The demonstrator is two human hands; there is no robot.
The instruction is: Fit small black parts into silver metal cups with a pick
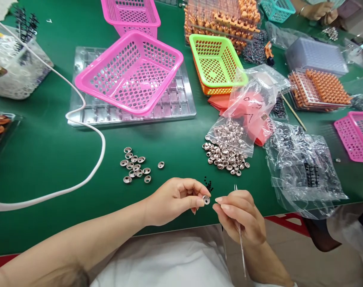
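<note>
In the head view, a smooth green bench [64, 159] carries everything. Above its near edge, the left hand [173, 203] has thumb and finger clamped on one small metal cup [204, 197]. The right hand [245, 219] is closed around one pair of thin, straight metal tweezers [241, 245], prongs toward the bench's far edge; whether its fingertips also pinch something tiny, I cannot tell. The hands are near each other but apart.

The held cup is round, silvery and shallow, with a dark hole in its face. Thirteen similar loose cups [136, 167] lie toward the bench's left edge, twelve clustered and one set apart. A heap of metal cups [226, 157], too many to count, lies at the mouth of one clear, wrinkled plastic bag [248, 93]. Tiny black bits [209, 186], too small to count, lie just beyond the left fingertips.

Toward the far edge are two pink perforated baskets [136, 109], the nearer resting on one glossy, clear tray [187, 95]. One lime basket [211, 37] nests in one orange basket [220, 91].
</note>
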